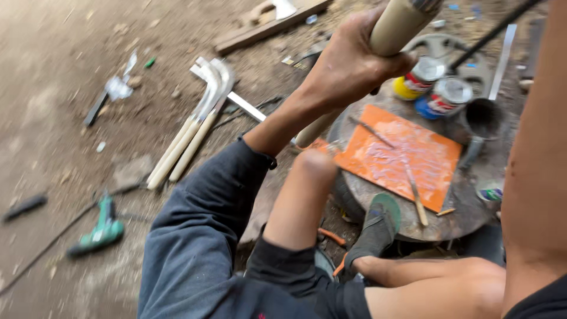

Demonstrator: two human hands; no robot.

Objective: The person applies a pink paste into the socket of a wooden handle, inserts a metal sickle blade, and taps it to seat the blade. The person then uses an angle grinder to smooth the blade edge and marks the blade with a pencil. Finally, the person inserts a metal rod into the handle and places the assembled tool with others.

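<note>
Right forearm fills the near right edge, its hand unseen; left hand [348, 59] fingers wrap the beige pole [378, 47] above the orange board [401, 156].

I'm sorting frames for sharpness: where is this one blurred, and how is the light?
Head view: motion blur smears the green drill and floor debris at left; the left hand gripping the cream pipe is fairly crisp. Light is soft daylight without hard shadows; the orange board shows whitish sheen.

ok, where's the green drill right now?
Head view: the green drill lies on the dirt floor at lower left, below the bent white pipes.
</note>
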